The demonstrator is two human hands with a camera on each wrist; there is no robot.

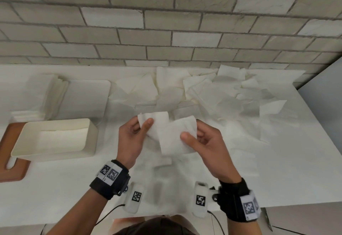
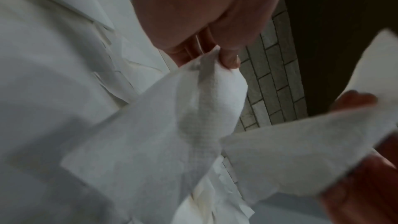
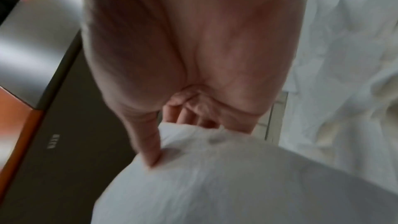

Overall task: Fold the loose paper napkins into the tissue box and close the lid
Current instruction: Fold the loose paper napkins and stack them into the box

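Both hands, left hand point(image 1: 133, 136) and right hand point(image 1: 205, 143), pinch one paper napkin point(image 1: 170, 133) midair; thin stuff, uneven pulling probably tears or skews the fold.

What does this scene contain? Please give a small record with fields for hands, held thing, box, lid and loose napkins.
left hand: left hand pinches the white paper napkin at its left end
right hand: right hand pinches the same napkin at its right end
box: open cream rectangular tissue box, folded napkins inside
lid: brown wooden lid, partly under the box
loose napkins: pile of white loose napkins by the brick wall
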